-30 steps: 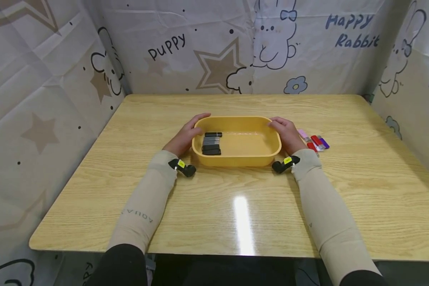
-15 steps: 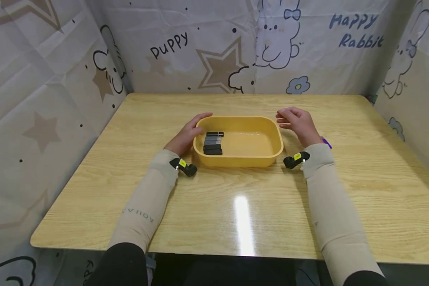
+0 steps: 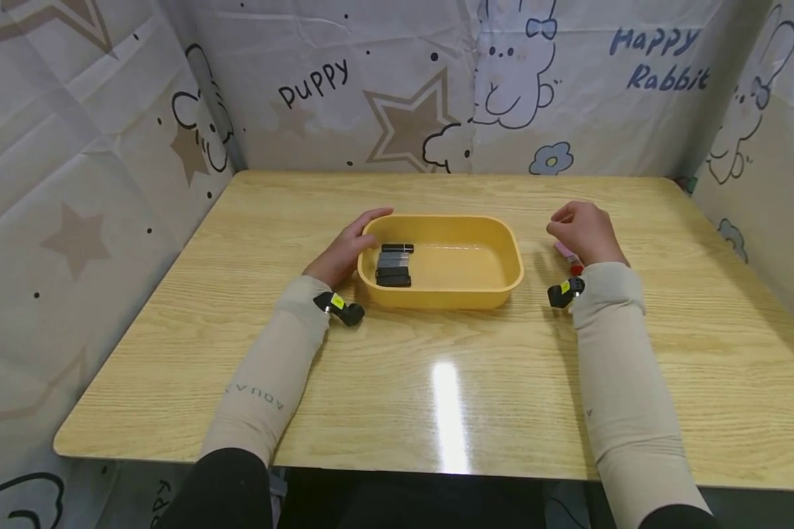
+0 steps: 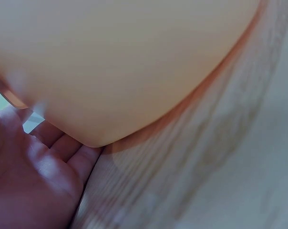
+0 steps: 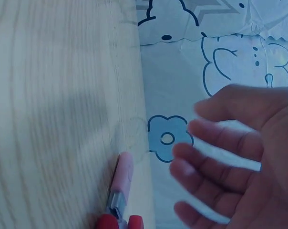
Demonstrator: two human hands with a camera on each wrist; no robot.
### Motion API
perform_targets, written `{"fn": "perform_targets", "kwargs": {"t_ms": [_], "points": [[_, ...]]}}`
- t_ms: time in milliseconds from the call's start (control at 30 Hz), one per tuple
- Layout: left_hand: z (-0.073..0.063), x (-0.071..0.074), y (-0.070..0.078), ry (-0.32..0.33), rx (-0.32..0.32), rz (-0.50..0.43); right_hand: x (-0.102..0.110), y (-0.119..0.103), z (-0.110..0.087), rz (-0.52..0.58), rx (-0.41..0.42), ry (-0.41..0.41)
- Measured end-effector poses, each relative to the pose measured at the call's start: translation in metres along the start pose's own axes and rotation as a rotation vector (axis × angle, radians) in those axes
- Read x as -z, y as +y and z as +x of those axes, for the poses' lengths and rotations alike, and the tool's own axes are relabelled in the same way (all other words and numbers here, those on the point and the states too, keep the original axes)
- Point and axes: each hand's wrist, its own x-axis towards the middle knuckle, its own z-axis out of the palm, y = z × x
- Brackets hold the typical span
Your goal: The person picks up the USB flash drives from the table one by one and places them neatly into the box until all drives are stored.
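My left hand point(image 3: 342, 252) grips the left end of a yellow plastic basin point(image 3: 440, 297), thumb over the rim and fingers along the outside. In the left wrist view the fingers point(image 4: 63, 145) lie against the basin's lower edge. Several small black and grey stick-shaped pieces point(image 3: 394, 265) are lined up at the basin's left end. My right hand point(image 3: 586, 229) is raised to the right of the basin, holding nothing, its fingers loosely bent in the right wrist view. Beneath it lie a small pink stick with a metal end point(image 5: 122, 179) and red pieces point(image 5: 108, 222).
The light wood table point(image 3: 397, 397) runs up to a printed cloth backdrop point(image 3: 384, 88) at the back, with more cloth on both sides. The right hand and forearm hide part of the group of small coloured pieces.
My right hand has let go of the basin's right end and moved right, over the small coloured pieces. My left hand has stayed on the basin, which has barely moved.
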Motion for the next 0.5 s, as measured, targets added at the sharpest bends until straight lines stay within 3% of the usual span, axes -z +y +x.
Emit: {"fn": "perform_targets", "kwargs": {"t_ms": [267,500], "points": [[0.0010,0.0008,-0.0026,0.003,-0.016,-0.017,-0.0023,0.0023,-0.0020,-0.154,-0.080,-0.089],[0.0031,0.0029,-0.0065,0.014,-0.002,-0.014,-0.0094,0.0085,-0.0010,-0.200,-0.108,-0.152]]}}
